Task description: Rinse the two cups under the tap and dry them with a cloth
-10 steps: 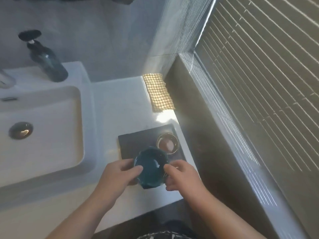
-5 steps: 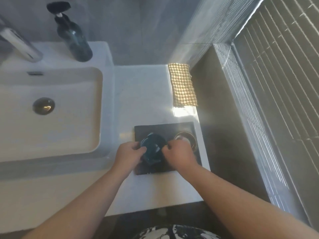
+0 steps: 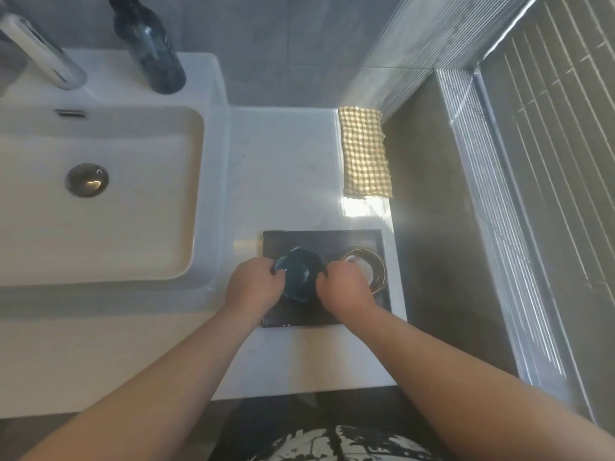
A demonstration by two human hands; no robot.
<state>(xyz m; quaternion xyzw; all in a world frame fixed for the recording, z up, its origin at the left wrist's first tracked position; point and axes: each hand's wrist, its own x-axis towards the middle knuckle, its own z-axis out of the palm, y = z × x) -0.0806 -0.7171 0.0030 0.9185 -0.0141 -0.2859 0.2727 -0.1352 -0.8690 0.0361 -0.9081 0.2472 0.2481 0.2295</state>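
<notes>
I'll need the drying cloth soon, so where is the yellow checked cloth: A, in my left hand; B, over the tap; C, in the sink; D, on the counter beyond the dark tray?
D: the checked cloth lies flat beyond the dark tray; the left hand and right hand grip the blue cup.

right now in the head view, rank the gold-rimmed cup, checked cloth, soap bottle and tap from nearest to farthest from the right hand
From the right hand, which grips the blue cup:
1. gold-rimmed cup, right beside it on the dark tray.
2. checked cloth, ahead, at the right edge.
3. soap bottle, far back, behind the sink.
4. tap, far back left.
</notes>
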